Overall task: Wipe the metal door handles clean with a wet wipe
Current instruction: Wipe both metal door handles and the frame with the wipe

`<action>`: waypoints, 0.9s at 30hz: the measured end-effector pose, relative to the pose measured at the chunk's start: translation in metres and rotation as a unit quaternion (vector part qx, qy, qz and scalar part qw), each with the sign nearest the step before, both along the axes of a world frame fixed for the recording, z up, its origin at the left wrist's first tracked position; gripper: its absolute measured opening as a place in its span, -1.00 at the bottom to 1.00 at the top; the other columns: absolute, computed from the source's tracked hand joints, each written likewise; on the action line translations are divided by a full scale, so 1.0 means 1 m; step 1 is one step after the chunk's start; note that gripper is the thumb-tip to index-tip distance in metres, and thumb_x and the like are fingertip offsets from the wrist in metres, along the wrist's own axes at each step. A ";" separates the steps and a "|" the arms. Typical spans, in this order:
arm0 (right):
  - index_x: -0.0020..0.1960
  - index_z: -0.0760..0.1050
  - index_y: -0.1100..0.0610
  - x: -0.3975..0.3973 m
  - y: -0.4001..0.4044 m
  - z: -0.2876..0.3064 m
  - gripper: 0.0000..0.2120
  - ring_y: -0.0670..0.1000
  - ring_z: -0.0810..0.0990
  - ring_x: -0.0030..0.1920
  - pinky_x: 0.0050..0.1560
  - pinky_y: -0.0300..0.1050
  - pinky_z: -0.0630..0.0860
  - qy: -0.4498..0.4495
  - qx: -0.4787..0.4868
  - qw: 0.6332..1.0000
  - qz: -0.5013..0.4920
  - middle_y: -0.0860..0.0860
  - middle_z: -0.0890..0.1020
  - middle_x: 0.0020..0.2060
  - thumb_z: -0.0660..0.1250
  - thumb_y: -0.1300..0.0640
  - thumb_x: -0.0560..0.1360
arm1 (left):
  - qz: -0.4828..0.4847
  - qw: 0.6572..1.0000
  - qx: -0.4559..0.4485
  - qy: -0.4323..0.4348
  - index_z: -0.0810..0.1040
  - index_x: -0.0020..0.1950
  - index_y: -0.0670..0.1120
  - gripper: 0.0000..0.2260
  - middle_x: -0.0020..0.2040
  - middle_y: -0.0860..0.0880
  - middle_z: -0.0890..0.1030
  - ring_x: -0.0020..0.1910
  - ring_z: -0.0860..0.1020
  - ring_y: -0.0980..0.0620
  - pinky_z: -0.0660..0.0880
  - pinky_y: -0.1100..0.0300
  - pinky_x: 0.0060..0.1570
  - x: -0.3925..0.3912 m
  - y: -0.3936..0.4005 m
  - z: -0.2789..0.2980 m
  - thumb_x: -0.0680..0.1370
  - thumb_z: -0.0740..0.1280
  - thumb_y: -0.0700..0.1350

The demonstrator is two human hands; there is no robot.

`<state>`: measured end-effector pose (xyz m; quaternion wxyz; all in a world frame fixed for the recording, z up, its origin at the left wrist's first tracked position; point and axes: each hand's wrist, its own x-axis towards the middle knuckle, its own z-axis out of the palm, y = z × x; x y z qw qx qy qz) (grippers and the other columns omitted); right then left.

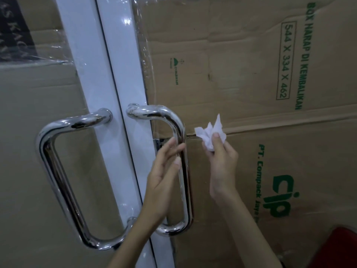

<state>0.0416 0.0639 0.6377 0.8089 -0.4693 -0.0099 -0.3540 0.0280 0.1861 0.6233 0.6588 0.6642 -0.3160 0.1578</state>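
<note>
White wipe [210,135] pinched in right hand [222,163], just right of handle [181,151]; left hand [164,171] loosely cups that handle, fingers relaxed.

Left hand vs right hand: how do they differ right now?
The left hand holds nothing, while the right hand pinches a crumpled white wet wipe. The left hand's fingers reach round the right door handle; the right hand is off to that handle's right, clear of it. Both are bare and raised in front of the same door.

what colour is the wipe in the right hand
White, crumpled; the wet wipe pinched in the right hand shows clearly in the head view.
</note>
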 end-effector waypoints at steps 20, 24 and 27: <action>-0.30 0.53 0.17 0.050 0.022 -0.031 -0.52 -0.06 0.46 -0.41 -0.27 -0.13 0.40 0.074 -0.174 0.982 -0.026 -0.04 0.49 -0.49 0.16 -0.17 0.56 | 0.052 0.990 -0.064 0.118 0.42 0.32 0.04 -0.73 0.22 0.13 0.58 0.23 0.46 0.31 0.35 0.29 0.15 0.031 0.013 0.017 0.64 0.12 -0.08; -0.31 0.51 0.19 0.046 0.021 -0.012 -0.49 0.18 0.56 -0.32 -0.20 0.08 0.51 0.043 -0.195 0.979 -0.030 0.16 0.60 -0.39 0.17 -0.23 0.49 | 0.047 0.988 -0.078 0.127 0.43 0.31 0.03 -0.73 0.21 0.10 0.59 0.13 0.52 0.33 0.41 0.37 0.01 0.031 0.005 0.019 0.64 0.11 -0.09; -0.41 0.44 0.05 0.044 0.024 0.020 -0.61 -0.02 0.35 -0.36 -0.28 -0.09 0.31 -0.052 -0.167 0.985 -0.009 0.02 0.40 -0.45 0.24 -0.03 0.56 | 0.045 0.987 -0.085 0.128 0.42 0.34 0.00 -0.72 0.22 0.07 0.59 0.22 0.50 0.22 0.36 0.26 0.20 0.031 0.001 0.022 0.64 0.11 -0.09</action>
